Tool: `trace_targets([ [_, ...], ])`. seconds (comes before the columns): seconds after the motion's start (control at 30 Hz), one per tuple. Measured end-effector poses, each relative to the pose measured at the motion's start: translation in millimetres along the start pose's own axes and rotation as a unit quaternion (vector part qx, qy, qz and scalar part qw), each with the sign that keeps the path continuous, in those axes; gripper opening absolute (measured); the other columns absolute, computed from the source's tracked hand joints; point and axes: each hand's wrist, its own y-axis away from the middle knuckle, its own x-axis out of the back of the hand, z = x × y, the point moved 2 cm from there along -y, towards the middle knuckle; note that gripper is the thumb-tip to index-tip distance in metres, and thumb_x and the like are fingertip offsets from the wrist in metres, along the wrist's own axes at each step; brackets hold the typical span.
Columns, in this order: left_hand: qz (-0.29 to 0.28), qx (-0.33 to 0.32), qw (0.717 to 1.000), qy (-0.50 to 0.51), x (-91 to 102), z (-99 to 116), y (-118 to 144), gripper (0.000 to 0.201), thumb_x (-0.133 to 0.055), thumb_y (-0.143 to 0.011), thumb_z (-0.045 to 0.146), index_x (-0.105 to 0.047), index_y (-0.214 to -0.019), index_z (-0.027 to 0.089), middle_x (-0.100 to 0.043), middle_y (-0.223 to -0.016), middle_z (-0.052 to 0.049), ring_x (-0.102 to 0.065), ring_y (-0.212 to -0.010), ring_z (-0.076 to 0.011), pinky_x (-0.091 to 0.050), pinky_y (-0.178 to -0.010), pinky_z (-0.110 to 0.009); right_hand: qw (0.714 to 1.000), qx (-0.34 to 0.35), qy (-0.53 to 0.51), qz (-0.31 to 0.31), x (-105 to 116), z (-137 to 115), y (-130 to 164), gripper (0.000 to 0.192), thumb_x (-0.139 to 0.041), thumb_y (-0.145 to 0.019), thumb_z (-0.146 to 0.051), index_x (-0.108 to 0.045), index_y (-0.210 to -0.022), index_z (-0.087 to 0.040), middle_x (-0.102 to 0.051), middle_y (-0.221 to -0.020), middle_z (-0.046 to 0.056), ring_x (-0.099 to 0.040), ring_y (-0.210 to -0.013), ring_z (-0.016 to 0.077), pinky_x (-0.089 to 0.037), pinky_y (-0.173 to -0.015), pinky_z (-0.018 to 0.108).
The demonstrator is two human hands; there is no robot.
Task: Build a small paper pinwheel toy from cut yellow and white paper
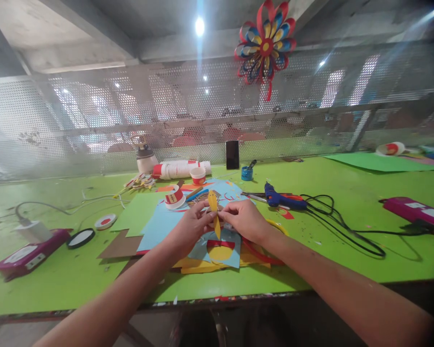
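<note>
Yellow paper strip (213,202): slim, upright, tapering to point at 6 o'clock; held above light-blue paper (155,229). Left hand (192,222) at 9, right hand (246,219) at 3; fingers of both pinch strip near mid-length. Blue glue gun (282,199) farther out at 3.

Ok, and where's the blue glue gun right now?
In the head view, the blue glue gun lies on the green table, right of centre, beyond the right hand, with the blue jar farther back to its left.
</note>
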Motion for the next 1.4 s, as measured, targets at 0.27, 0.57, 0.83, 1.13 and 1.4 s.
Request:
trace_targets([
  [0.27, 0.017, 0.018, 1.0, -0.003, -2.3, 1.4, 2.7, 0.028, -0.07, -0.071, 0.033, -0.064, -0.093, 0.017, -0.068, -0.081, -0.003, -0.061, -0.068, -0.0141, -0.048, -0.061, -0.026, 0.997, 0.028, 0.064, 0.023, -7.1, -0.3, 6.4, 0.022, -0.059, -0.077, -0.027, -0.065, -0.059, -0.017, -0.068, -0.058, 0.004, -0.056, -0.053, 0.0143, -0.037, -0.051, 0.024],
  [0.57, 0.029, 0.021, 0.999, -0.004, -0.5, -0.4, 2.0, 0.024, -0.072, -0.069, 0.032, -0.063, -0.085, 0.016, -0.067, -0.078, -0.002, -0.06, -0.064, -0.0125, -0.047, -0.06, -0.025, 0.995, 0.034, 0.092, 0.026, -8.4, 0.1, 6.7, 0.021, -0.057, -0.079, -0.027, -0.065, -0.061, -0.018, -0.069, -0.061, 0.005, -0.058, -0.056, 0.0156, -0.037, -0.053, 0.025],
  [0.83, 0.012, 0.027, 1.0, -0.004, -2.5, -0.3, 2.4, 0.022, -0.067, -0.074, 0.031, -0.062, -0.088, 0.014, -0.066, -0.078, -0.003, -0.06, -0.062, -0.0131, -0.048, -0.061, -0.026, 0.991, 0.036, 0.119, 0.045, -8.4, -4.5, 9.0, 0.022, -0.058, -0.077, -0.022, -0.06, -0.056, -0.017, -0.066, -0.056, 0.004, -0.052, -0.052, 0.0133, -0.033, -0.051, 0.024],
  [1.13, 0.024, 0.03, 0.999, -0.015, 1.5, -2.3, 0.9, 0.02, -0.066, -0.074, 0.031, -0.061, -0.085, 0.014, -0.064, -0.075, -0.002, -0.059, -0.064, -0.0126, -0.048, -0.058, -0.024, 0.99, 0.054, 0.117, 0.053, -10.3, -4.6, 10.8, 0.022, -0.058, -0.08, -0.024, -0.061, -0.059, -0.017, -0.065, -0.057, 0.003, -0.053, -0.051, 0.0126, -0.034, -0.05, 0.022],
  [1.4, 0.056, 0.023, 0.998, -0.023, -2.2, 1.5, 3.2, 0.025, -0.072, -0.068, 0.035, -0.061, -0.077, 0.014, -0.059, -0.066, 0.001, -0.052, -0.054, -0.0086, -0.047, -0.052, -0.021, 0.987, 0.055, 0.125, 0.08, -11.5, -1.4, 9.9, 0.026, -0.056, -0.082, -0.026, -0.056, -0.057, -0.017, -0.062, -0.055, 0.001, -0.051, -0.052, 0.0123, -0.034, -0.052, 0.023],
])
